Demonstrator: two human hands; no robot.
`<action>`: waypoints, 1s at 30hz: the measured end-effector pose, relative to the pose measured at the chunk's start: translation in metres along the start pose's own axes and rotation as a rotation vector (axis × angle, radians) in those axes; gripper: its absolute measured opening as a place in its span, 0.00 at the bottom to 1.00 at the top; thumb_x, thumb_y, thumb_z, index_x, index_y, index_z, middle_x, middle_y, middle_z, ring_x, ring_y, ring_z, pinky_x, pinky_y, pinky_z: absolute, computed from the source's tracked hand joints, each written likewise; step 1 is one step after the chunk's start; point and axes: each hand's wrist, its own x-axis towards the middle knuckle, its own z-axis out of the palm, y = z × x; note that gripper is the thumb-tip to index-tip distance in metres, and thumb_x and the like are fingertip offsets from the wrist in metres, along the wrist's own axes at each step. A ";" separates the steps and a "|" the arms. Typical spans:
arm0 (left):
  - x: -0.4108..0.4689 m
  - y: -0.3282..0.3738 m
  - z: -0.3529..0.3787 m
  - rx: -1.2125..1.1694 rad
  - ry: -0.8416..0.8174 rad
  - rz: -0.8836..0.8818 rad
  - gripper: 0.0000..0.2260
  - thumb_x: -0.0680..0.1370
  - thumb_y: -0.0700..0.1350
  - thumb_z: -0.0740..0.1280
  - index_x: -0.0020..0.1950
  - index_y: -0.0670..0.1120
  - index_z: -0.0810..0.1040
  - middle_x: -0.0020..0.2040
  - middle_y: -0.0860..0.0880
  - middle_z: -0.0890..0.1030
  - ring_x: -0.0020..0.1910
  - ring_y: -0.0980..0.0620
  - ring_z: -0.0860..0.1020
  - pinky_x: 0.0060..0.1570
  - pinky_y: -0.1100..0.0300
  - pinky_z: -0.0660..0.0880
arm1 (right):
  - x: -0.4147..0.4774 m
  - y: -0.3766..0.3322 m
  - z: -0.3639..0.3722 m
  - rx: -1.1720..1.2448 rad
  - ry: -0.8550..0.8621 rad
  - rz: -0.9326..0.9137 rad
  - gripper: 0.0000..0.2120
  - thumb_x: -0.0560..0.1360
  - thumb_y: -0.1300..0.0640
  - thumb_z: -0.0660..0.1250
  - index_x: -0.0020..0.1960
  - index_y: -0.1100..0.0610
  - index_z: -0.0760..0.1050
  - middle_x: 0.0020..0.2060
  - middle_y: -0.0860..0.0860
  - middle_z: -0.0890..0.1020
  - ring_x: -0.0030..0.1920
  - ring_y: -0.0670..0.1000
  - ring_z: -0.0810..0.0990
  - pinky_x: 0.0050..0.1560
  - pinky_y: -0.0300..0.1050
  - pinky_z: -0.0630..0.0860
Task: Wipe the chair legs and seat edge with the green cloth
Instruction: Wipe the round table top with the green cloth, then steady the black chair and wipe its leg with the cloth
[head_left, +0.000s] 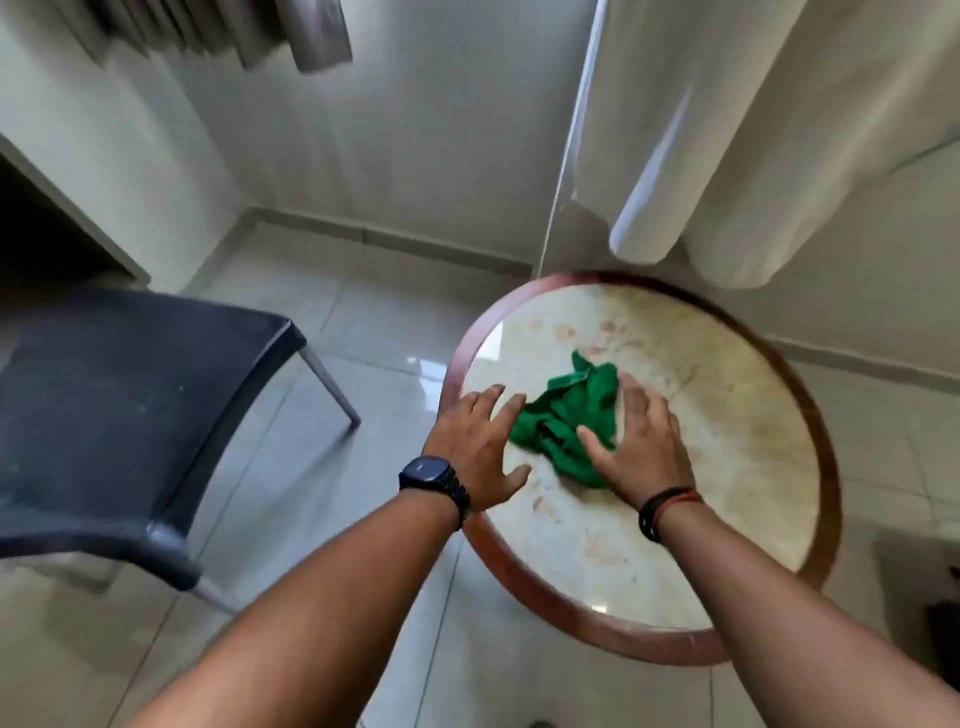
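A crumpled green cloth lies on a round table with a pale marble top and a red-brown rim. My right hand rests flat on the cloth's right side, fingers spread. My left hand, with a dark watch on the wrist, hovers at the cloth's left edge with fingers spread, fingertips touching or nearly touching it. A dark blue plastic chair with metal legs stands to the left of the table; its seat looks dusty.
Glossy pale floor tiles run between chair and table. White curtains hang behind the table, close to its far rim. A wall with a skirting board lies beyond. A dark opening under a ledge is at far left.
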 end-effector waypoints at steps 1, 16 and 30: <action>0.005 -0.005 0.019 -0.010 -0.056 -0.006 0.38 0.69 0.64 0.64 0.75 0.49 0.59 0.74 0.42 0.66 0.68 0.42 0.67 0.65 0.49 0.65 | 0.008 0.005 0.018 -0.008 -0.008 -0.005 0.40 0.70 0.41 0.69 0.76 0.49 0.56 0.68 0.62 0.69 0.66 0.66 0.71 0.64 0.58 0.74; 0.021 -0.033 0.141 -0.035 -0.214 0.015 0.49 0.65 0.76 0.59 0.78 0.51 0.49 0.80 0.47 0.50 0.77 0.44 0.46 0.73 0.45 0.44 | 0.060 0.033 0.139 -0.004 0.116 0.053 0.27 0.67 0.43 0.63 0.65 0.50 0.71 0.63 0.67 0.72 0.62 0.70 0.71 0.64 0.58 0.70; -0.051 -0.280 0.051 0.193 0.013 -0.433 0.35 0.72 0.61 0.66 0.74 0.46 0.64 0.73 0.41 0.65 0.71 0.40 0.63 0.68 0.45 0.63 | -0.047 -0.204 0.206 0.938 0.212 0.021 0.21 0.66 0.60 0.70 0.58 0.61 0.79 0.50 0.62 0.81 0.52 0.56 0.80 0.54 0.34 0.71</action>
